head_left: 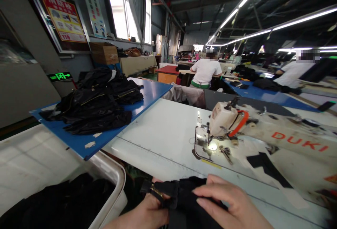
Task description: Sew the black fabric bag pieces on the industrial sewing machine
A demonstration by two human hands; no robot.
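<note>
A black garment piece point(189, 201) with a short gold-toothed zipper point(157, 191) is held up at the front edge of the sewing table. My left hand point(150, 209) is closed around its left end, beside the zipper, with some fingers hidden behind the cloth. On the right side, my right hand point(228, 199) grips the same fabric between thumb and fingers. Beyond the hands stands a sewing machine point(223, 120) marked DUKI, its lamp lit over the needle plate point(204, 145). The garment's lower part runs out of view.
Black garments with gold zippers point(97, 99) are heaped on a blue table point(150, 90) at left. A white bin point(119, 183) with dark cloth stands at lower left. Black and white scraps point(265, 169) lie by the machine. Two people in white shirts point(206, 69) work farther back.
</note>
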